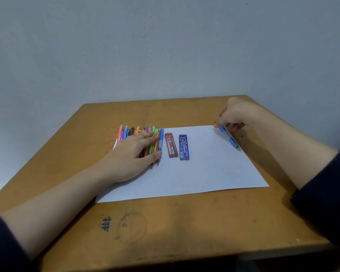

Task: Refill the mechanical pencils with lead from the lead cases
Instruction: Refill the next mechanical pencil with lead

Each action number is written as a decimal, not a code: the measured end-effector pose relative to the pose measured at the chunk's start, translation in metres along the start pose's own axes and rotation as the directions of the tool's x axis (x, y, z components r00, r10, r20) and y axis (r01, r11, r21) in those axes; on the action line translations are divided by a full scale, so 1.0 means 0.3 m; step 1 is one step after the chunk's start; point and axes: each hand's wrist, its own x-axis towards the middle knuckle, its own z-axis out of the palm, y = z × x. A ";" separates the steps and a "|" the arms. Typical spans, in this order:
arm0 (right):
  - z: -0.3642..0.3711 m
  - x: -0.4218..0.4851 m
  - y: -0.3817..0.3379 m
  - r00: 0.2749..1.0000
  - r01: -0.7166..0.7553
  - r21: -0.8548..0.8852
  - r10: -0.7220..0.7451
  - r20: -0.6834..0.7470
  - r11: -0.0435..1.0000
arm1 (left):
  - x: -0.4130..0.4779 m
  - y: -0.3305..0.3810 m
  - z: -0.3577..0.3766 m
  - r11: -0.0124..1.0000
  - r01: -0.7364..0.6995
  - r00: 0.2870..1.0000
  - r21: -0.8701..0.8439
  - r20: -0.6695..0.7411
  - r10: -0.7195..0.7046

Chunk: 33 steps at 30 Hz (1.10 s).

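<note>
Two flat boxes of lead, a red lead case and a dark blue lead case, lie side by side near the middle of a white paper sheet on the brown wooden bench; whether either is open cannot be told. The left grip lies flat, fingers straight, on a row of multicoloured mechanical pencils at the sheet's left edge and holds none of them. The right grip pinches the far end of a translucent blue mechanical pencil, which lies along the sheet's right edge, well apart from both cases. Probable hazards: the round pencils may roll and scatter if the flat hand slides sideways. The blue pencil, held at one end only, may pivot or slip onto the bare bench. Thin leads may snap or spill as a case is opened. The cases bear different labels, so a mismatched lead could jam a pencil.
</note>
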 end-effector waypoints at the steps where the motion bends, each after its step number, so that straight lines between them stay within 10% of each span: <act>1: -0.002 -0.006 -0.007 0.999 0.017 -0.032 -0.018 -0.031 0.999 | 0.000 0.001 0.000 1.000 0.002 1.000 0.003 0.001 -0.002; 12: 0.158 -0.056 -0.114 0.858 0.481 0.147 -0.430 -0.281 0.864 | -0.002 -0.008 -0.010 0.996 0.003 0.974 -0.092 -0.223 -0.023; 20: 0.270 -0.138 -0.151 0.729 0.682 -0.010 -0.680 -0.081 0.731 | 0.006 -0.028 -0.016 0.999 0.023 0.952 -0.029 -0.306 -0.030; 33: 0.264 -0.108 -0.168 0.761 0.643 -0.085 -0.621 0.188 0.761 | 0.024 -0.058 0.001 0.985 0.024 1.000 0.170 0.008 -0.025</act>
